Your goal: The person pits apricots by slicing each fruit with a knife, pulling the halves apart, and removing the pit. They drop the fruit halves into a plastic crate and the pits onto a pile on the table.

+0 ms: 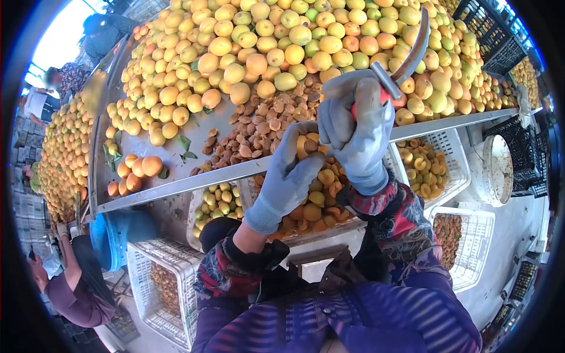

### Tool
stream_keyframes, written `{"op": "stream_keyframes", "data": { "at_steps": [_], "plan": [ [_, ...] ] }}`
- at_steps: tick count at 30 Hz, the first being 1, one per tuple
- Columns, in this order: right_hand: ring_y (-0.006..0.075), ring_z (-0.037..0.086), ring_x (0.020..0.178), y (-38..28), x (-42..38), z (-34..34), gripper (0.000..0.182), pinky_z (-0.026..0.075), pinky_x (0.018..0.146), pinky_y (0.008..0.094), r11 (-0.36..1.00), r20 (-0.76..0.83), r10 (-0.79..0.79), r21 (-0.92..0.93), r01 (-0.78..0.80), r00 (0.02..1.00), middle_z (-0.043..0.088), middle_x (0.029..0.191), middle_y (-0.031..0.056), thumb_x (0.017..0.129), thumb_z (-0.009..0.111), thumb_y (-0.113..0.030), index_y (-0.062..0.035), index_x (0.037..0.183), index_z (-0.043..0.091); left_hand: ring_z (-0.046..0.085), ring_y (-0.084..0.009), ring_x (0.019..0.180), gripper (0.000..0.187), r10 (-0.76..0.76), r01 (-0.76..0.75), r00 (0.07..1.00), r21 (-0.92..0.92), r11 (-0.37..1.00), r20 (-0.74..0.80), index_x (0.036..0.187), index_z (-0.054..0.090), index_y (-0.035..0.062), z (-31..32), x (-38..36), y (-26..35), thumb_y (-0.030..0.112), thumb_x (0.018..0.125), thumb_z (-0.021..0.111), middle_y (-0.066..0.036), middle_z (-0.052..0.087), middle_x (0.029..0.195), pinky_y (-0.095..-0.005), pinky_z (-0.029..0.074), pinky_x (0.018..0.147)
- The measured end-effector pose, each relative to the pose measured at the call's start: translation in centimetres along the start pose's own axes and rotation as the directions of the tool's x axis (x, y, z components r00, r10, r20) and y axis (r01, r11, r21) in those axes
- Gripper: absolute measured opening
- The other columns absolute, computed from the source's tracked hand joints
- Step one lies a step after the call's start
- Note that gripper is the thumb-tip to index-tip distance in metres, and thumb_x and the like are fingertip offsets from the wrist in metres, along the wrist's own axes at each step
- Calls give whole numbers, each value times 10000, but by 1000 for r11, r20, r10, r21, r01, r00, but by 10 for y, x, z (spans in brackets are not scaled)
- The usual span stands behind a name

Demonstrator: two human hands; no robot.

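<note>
Both hands wear pale blue-grey gloves. My left hand pinches an apricot above the table's front edge. Close beside it on the right, my right hand is closed round the red handle of a curved knife, whose blade points up and away. Behind the hands lies a heap of brown pits on the metal table, with a large pile of yellow-orange apricots beyond it. Below the hands, a crate holds halved apricots.
White crates stand below the table on both sides, some holding pits or fruit. A white bucket and black crates are at the right. A blue barrel is at the left, near a seated person. More people are farther back.
</note>
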State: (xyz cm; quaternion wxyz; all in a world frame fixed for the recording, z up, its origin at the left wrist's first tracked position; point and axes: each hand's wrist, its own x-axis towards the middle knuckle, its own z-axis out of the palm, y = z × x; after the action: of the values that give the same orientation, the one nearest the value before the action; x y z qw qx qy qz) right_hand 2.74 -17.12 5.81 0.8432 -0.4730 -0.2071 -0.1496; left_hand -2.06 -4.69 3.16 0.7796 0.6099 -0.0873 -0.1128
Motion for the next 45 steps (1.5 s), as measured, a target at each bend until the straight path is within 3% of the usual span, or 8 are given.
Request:
{"op": "stream_keyframes", "data": {
  "at_steps": [12, 15, 24, 38, 39, 40, 41, 45],
  "plan": [
    [68, 268, 336, 30, -9, -9, 430, 214, 328, 244, 986, -157, -60, -165, 34, 986, 293, 437, -38, 993, 412, -400, 0, 905, 543, 493, -75, 908, 384, -102, 101, 995, -47, 994, -11, 1189, 441, 11, 1, -1, 1, -9, 816, 530, -37, 522, 1001, -214, 426, 786],
    [84, 235, 319, 36, 2, -22, 493, 196, 314, 261, 818, 57, 185, 544, -186, 981, 260, 421, -54, 984, 348, -489, -51, 905, 560, 534, -220, 931, 451, 153, -110, 982, 327, 939, -109, 1197, 444, -2, 0, 1, -15, 22, 767, 578, -121, 559, 974, -355, 443, 850],
    [29, 150, 385, 37, 6, -24, 461, 151, 357, 219, 828, 70, 339, 452, -333, 938, 201, 517, -90, 972, 425, -468, -44, 848, 556, 553, -369, 841, 530, 318, -292, 948, 386, 875, -5, 1243, 346, -3, -9, 14, -42, 108, 801, 617, -230, 520, 915, -407, 441, 717],
    [52, 216, 422, 58, 11, -54, 498, 222, 458, 236, 519, 115, 586, 707, -481, 802, 245, 482, -108, 887, 508, -574, -88, 797, 564, 572, -316, 837, 357, 312, -209, 946, 561, 801, -93, 1093, 457, 5, -10, 21, -33, 234, 877, 626, -205, 553, 881, -391, 442, 698],
    [52, 220, 417, 65, 10, -59, 524, 220, 454, 247, 520, 154, 532, 717, -465, 833, 250, 478, -110, 872, 495, -612, -100, 807, 587, 575, -288, 818, 365, 113, -34, 986, 509, 860, -124, 1092, 471, 8, -9, 13, -15, 261, 881, 631, -192, 561, 867, -374, 446, 693],
    [58, 211, 413, 57, 10, -46, 552, 213, 449, 249, 550, 117, 514, 716, -431, 850, 257, 478, -105, 866, 482, -634, -98, 825, 605, 563, -178, 731, 368, 476, -286, 873, 677, 678, -107, 1132, 472, 17, -10, 12, -35, 263, 901, 620, -115, 586, 849, -314, 445, 607],
    [60, 199, 414, 61, 10, -48, 562, 210, 449, 247, 563, 149, 463, 713, -419, 874, 239, 483, -101, 864, 488, -635, -87, 854, 613, 522, -102, 671, 325, 376, -333, 921, 289, 897, -105, 1164, 474, 25, -10, 18, -44, 214, 926, 588, -39, 577, 844, -258, 415, 527],
    [70, 185, 442, 38, 6, -23, 526, 209, 454, 260, 780, -222, 482, 549, -300, 848, 182, 542, -83, 868, 541, -590, -65, 898, 549, 534, -212, 544, 193, 407, -314, 877, 335, 888, -255, 991, 529, 23, -11, 13, -51, 179, 901, 601, -94, 570, 695, -339, 448, 532]
  ]
}}
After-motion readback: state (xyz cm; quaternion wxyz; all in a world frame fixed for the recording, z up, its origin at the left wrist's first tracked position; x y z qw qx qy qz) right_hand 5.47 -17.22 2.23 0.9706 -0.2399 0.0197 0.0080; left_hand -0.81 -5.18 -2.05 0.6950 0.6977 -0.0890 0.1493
